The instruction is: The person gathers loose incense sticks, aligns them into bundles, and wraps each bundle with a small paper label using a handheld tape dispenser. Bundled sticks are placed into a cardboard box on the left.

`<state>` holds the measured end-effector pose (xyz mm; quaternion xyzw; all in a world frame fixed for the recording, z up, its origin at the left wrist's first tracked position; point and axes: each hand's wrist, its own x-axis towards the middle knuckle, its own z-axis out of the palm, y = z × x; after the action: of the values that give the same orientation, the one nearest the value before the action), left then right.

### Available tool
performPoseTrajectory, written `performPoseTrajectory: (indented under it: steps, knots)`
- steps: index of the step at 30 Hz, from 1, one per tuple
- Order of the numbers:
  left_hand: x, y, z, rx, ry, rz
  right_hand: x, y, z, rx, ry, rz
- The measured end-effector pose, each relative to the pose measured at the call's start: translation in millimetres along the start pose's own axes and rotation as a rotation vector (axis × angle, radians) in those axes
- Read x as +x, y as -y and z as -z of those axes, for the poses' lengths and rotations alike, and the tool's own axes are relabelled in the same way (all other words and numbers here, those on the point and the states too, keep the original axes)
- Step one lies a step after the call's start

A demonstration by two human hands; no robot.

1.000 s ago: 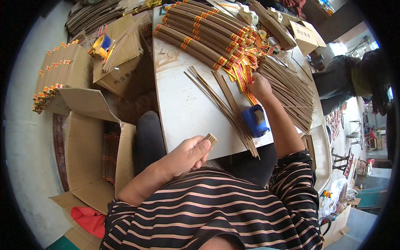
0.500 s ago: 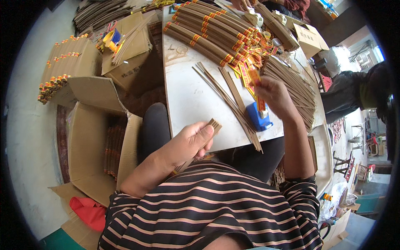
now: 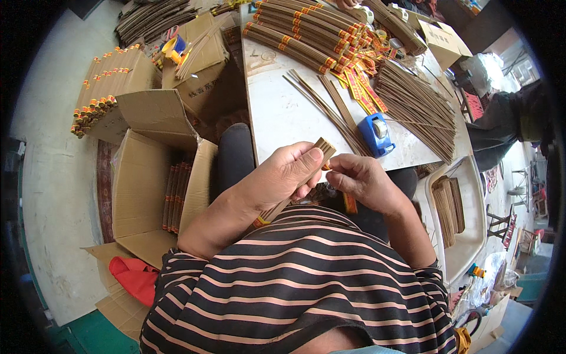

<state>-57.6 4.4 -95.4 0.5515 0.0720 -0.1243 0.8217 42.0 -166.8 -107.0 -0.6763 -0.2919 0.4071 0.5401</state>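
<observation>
My left hand (image 3: 290,171) is closed round a bundle of brown incense sticks (image 3: 324,147), held tilted above my lap. A red and yellow band shows round its lower end near my forearm. Beside its upper end, my right hand (image 3: 362,182) pinches a red and yellow paper label (image 3: 350,203), whose tail hangs below the fingers. The label's upper part touches or nearly touches the bundle; the fingers partly hide it. Just beyond my right hand, a blue tape dispenser (image 3: 376,135) stands on the white table (image 3: 274,100), near several loose incense sticks (image 3: 331,112).
Banded incense bundles (image 3: 295,41) are stacked at the table's far side, with loose labels (image 3: 362,91) and fanned sticks (image 3: 415,109) nearby. An open carton (image 3: 150,189) holding bundles stands to my left. A white tub (image 3: 433,206) with sticks sits at right. Another person's hand (image 3: 348,3) shows at the far edge.
My right hand has come down and left from above the tape dispenser, bringing the label to the bundle in my left hand. The whole view has shifted slightly.
</observation>
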Motion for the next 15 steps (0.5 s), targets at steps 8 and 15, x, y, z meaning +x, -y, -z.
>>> performPoseTrajectory:
  steps: [8, 15]
  knots:
    - [-5, 0, -8, 0.020, -0.027, -0.093, -24, 7, -10, -0.025, -0.223, 0.181]
    - [-5, 3, -19, 0.025, -0.038, -0.035, -26, 23, -19, 0.141, -0.281, 0.168]
